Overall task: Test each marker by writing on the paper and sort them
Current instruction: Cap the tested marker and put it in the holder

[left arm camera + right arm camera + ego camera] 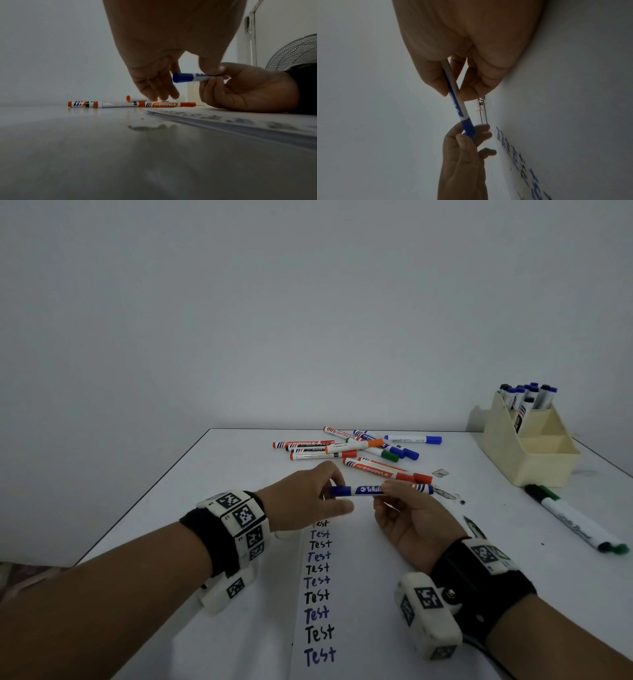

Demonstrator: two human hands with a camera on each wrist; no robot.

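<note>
A blue whiteboard marker (376, 490) hangs level above the top of the paper (359, 611), held between both hands. My left hand (334, 495) pinches its blue cap (340, 491) at the left end. My right hand (394, 492) grips the white barrel, palm up. In the right wrist view the right hand's fingers (436, 83) wrap the barrel (453, 94) and the left hand (467, 135) pinches the cap. The cap (183, 77) is on the marker. The paper bears a column of several "Test" words (318, 594) in black and blue.
A pile of several orange, blue and green markers (356, 446) lies behind the hands. A cream organiser (534, 453) at the right holds several markers (527, 398) in its back compartment. A green marker (579, 518) lies beside it. Small scraps (440, 473) lie near the pile.
</note>
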